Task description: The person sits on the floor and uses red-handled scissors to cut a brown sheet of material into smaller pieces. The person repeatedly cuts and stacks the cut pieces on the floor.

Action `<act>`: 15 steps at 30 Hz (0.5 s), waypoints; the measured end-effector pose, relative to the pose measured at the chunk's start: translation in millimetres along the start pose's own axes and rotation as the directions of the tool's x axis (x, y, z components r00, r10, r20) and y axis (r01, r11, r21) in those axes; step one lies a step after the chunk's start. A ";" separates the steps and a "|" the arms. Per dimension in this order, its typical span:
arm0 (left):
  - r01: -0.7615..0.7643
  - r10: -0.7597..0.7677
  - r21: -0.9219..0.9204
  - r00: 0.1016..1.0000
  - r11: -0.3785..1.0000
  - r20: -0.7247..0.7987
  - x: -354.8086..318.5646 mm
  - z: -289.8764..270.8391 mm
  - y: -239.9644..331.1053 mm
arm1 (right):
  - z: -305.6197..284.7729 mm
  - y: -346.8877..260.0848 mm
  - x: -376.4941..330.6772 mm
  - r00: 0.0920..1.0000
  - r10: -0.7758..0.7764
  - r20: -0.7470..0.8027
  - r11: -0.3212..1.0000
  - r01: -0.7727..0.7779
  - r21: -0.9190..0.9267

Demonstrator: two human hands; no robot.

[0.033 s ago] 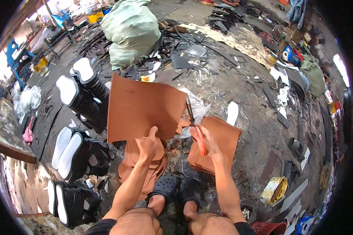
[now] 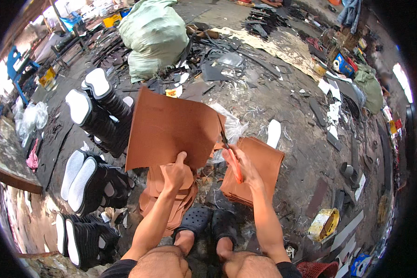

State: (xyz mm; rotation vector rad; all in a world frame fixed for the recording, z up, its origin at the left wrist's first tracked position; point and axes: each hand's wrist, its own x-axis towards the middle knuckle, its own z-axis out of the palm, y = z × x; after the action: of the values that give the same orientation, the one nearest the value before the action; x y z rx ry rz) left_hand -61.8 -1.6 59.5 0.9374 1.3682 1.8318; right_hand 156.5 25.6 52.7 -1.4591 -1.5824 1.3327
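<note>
My left hand (image 2: 175, 173) pinches the lower edge of a brown sheet (image 2: 171, 127), thumb on top, and holds it raised and tilted. In my right hand (image 2: 243, 164) is a pair of scissors (image 2: 235, 167) with orange handles. Their dark blades point up at the sheet's right edge, and the sheet hides part of them. Below my left hand lies a pile of cut brown pieces (image 2: 164, 199) with rounded outlines. A stack of brown rectangular sheets (image 2: 259, 171) rests on the floor beneath my right hand.
Stacks of black pieces topped with white sole shapes (image 2: 85, 180) stand along the left. A pale green sack (image 2: 153, 39) sits beyond the sheet. One white sole shape (image 2: 274, 134) lies right of the stack. A cut-open yellow container (image 2: 324, 224) is at lower right. Dark scraps litter the floor.
The brown sheet has tilted slightly, its top left corner shifting right. The scissors' blades have come against its right edge, and my right hand has moved slightly left.
</note>
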 end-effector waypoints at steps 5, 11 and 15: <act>0.030 -0.030 0.012 0.999 0.999 0.020 -4.4 -4.6 -6.2 | 2.9 -8.2 0.6 0.998 -0.034 0.048 0.998 0.036 -0.052; 0.134 -0.133 -0.168 0.991 0.977 0.019 14.2 -15.5 -10.6 | -5.2 -32.8 -14.1 0.992 0.001 0.124 0.970 -0.031 0.243; 0.172 -0.210 -0.365 0.975 0.915 -0.067 43.2 -28.6 4.1 | -12.7 -6.8 -10.5 0.952 -0.297 -0.077 0.954 0.291 -0.074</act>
State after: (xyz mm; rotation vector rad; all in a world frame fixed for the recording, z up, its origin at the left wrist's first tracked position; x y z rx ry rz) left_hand -109.0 19.4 64.7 0.5061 1.0890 1.9120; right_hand 167.9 19.7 65.0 -1.2390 -1.7179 1.0432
